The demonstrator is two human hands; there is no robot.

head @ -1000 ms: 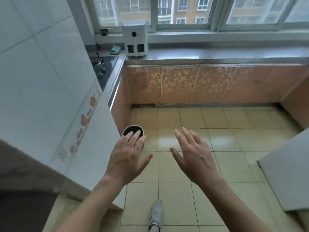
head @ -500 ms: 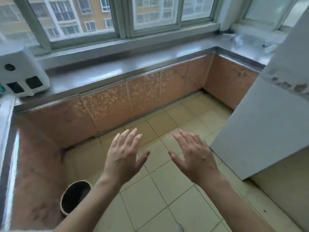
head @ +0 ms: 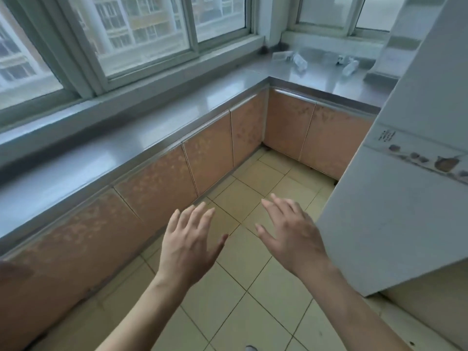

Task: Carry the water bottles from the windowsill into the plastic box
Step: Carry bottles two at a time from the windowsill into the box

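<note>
Two bare hands, the left hand (head: 188,245) and the right hand (head: 291,234), hover palms down and spread, holding nothing, over the pale yellow tiled floor (head: 228,300). Beyond them runs a grey steel counter (head: 141,138) on orange patterned cabinets (head: 207,165) under the windows. On its far corner stretch lie clear plastic water bottles (head: 300,61), blurred, another (head: 350,67) just right.

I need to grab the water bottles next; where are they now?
In the head view, the water bottles lie at the upper right, on the grey counter under the far window, past the corner.
</note>
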